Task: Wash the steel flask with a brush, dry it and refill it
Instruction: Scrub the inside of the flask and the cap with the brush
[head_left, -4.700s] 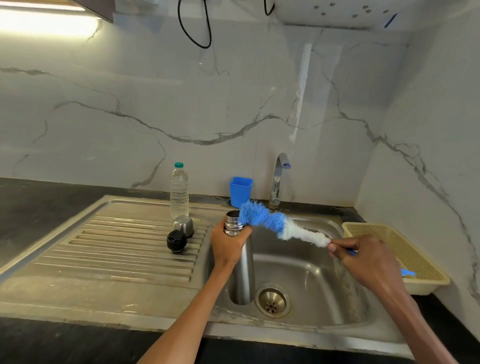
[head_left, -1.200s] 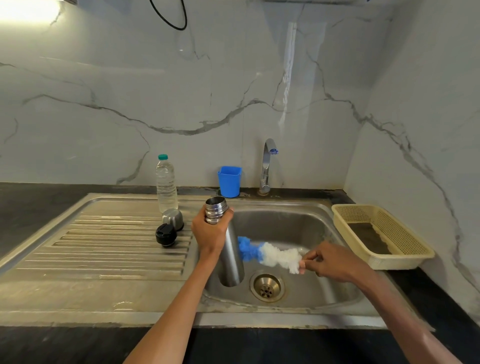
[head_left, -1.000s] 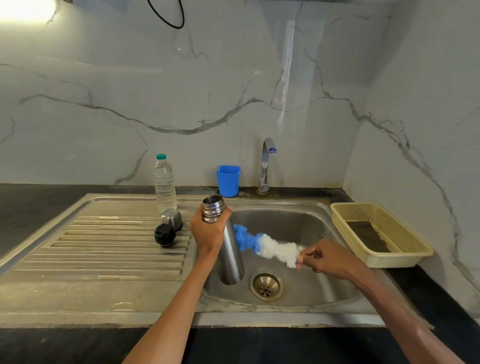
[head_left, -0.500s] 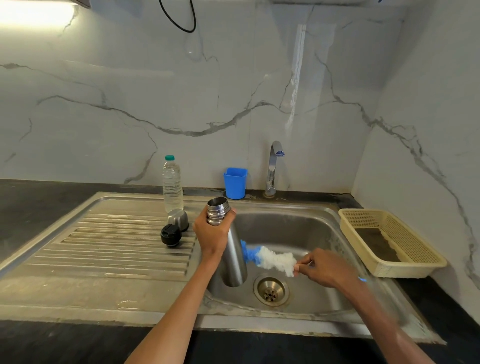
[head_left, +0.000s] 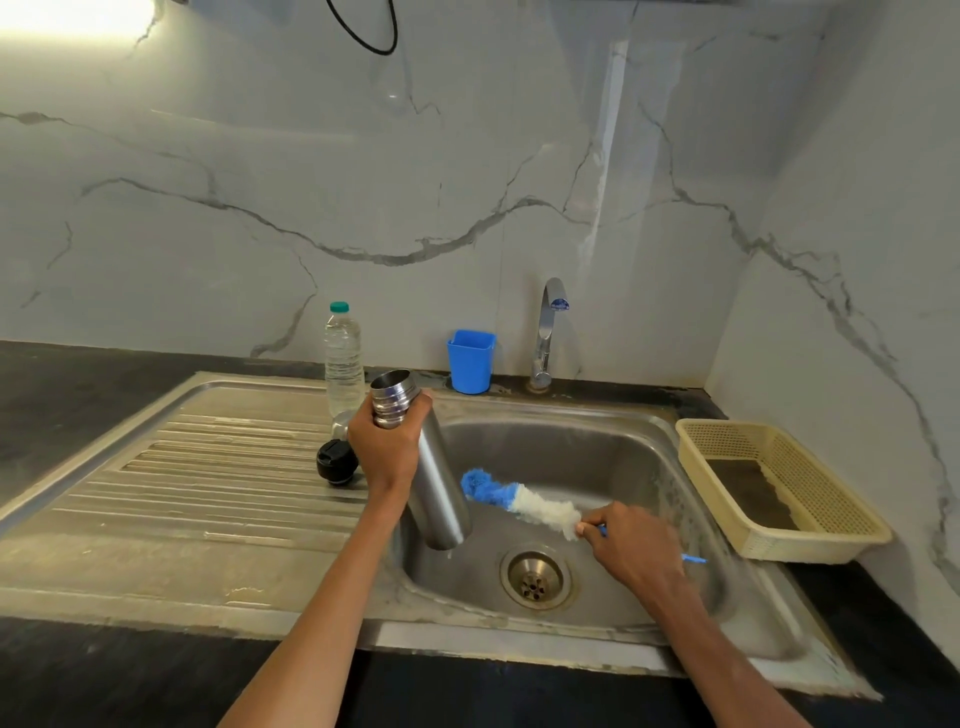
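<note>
My left hand (head_left: 387, 449) grips the steel flask (head_left: 439, 488) just below its open threaded neck. The flask is held over the left side of the sink basin (head_left: 597, 457), tilted with its mouth to the upper left. My right hand (head_left: 631, 553) holds the bottle brush (head_left: 519, 501) by its thin blue handle. The brush's blue tip touches the flask's outer side, and the white bristles lie nearer my right hand. The flask's black lid (head_left: 336, 462) lies on the drainboard, and a steel cap (head_left: 342, 423) sits behind it, partly hidden by my left hand.
A clear plastic water bottle (head_left: 343, 358) stands at the back of the ribbed drainboard (head_left: 208, 478). A blue cup (head_left: 470, 361) and the tap (head_left: 545, 332) are behind the basin. A beige plastic basket (head_left: 779, 488) sits on the right counter. The drain (head_left: 535, 574) is open.
The brush was at the flask's mouth earlier and now rubs along the flask's outer side, low in the basin. The flask has tilted slightly. My left hand keeps its grip.
</note>
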